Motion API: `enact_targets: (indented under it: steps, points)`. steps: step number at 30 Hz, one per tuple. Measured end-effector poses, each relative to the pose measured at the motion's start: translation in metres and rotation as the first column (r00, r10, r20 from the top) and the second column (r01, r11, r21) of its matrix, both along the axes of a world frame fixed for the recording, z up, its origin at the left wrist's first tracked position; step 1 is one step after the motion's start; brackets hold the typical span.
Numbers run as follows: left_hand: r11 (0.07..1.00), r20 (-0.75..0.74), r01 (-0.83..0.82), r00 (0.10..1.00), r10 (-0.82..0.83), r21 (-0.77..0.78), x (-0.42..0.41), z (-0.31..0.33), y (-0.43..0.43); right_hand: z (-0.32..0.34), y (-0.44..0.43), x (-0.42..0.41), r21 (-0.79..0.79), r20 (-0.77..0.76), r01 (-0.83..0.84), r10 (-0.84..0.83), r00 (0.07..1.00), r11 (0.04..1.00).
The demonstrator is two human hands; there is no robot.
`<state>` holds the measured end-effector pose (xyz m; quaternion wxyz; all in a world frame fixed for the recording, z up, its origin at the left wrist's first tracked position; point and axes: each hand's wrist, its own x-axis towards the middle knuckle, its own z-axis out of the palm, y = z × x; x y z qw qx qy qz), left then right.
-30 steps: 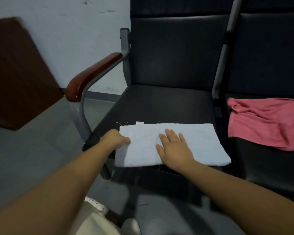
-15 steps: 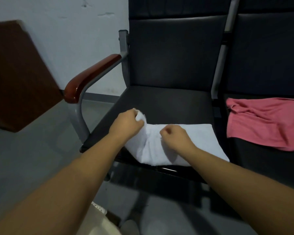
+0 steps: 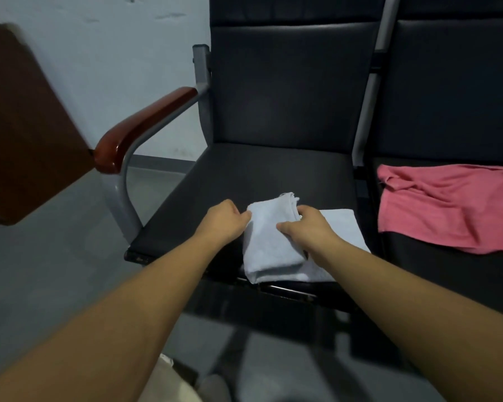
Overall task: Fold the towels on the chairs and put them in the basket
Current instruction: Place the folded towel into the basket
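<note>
A pale blue towel (image 3: 269,248) lies at the front edge of the left black chair seat (image 3: 244,175), its left part folded over onto the right part. My left hand (image 3: 225,220) pinches the folded flap's left edge. My right hand (image 3: 308,227) grips the flap's right side, resting on the towel. A pink towel (image 3: 453,204) lies spread and rumpled on the right chair seat. No basket is in view.
The left chair has a reddish wooden armrest (image 3: 140,130) on a grey metal frame. A dark brown board (image 3: 21,123) leans at the far left against the pale wall. Grey floor lies below. A light cloth edge (image 3: 169,384) shows by my left arm.
The towel lay flat and long with my right palm on it. Both hands took hold, lifted its left end and carried it rightward over the rest, halving its length.
</note>
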<state>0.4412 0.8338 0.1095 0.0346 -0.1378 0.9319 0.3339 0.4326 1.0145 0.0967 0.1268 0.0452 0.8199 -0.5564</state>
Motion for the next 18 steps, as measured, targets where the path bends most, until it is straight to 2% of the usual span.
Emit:
enact_targets:
  steps: [3, 7, 9, 11, 12, 14, 16, 18]
  points:
    - [1.0, 0.095, 0.017, 0.995, -0.019, 0.02, -0.002, -0.01, 0.004, -0.003, 0.002, 0.005, 0.207, -0.038, -0.025, 0.034, 0.999, 0.978]
    - [0.997, 0.147, -0.006, 0.989, -0.005, 0.076, -0.006, -0.019, 0.009, -0.004, 0.003, 0.017, 0.354, -0.095, -0.038, 0.077, 0.993, 0.934]
    - [0.995, 0.163, -0.012, 0.987, -0.005, 0.103, -0.007, -0.02, 0.01, -0.006, 0.002, 0.026, 0.519, -0.125, -0.051, 0.135, 0.983, 0.853]
    - [0.991, 0.168, -0.013, 0.986, -0.01, 0.132, -0.007, -0.019, 0.012, -0.011, 0.002, 0.034, 0.711, -0.203, -0.04, 0.26, 0.944, 0.702]
    - [0.99, 0.168, -0.013, 0.986, -0.011, 0.142, -0.007, -0.019, 0.012, -0.015, 0.003, 0.037, 0.747, -0.228, -0.051, 0.326, 0.917, 0.663]
    - [0.989, 0.158, -0.025, 0.987, 0.001, 0.149, -0.007, -0.018, 0.013, -0.02, 0.004, 0.04, 0.761, -0.182, -0.151, 0.431, 0.884, 0.631]
    - [0.993, 0.144, -0.018, 0.99, 0.001, 0.12, -0.006, -0.014, 0.011, -0.02, 0.002, 0.039, 0.722, -0.113, -0.254, 0.471, 0.875, 0.644]
    - [0.996, 0.129, 0.001, 0.992, -0.012, 0.089, -0.004, -0.01, 0.007, -0.016, -0.005, 0.037, 0.651, -0.095, -0.296, 0.462, 0.882, 0.699]
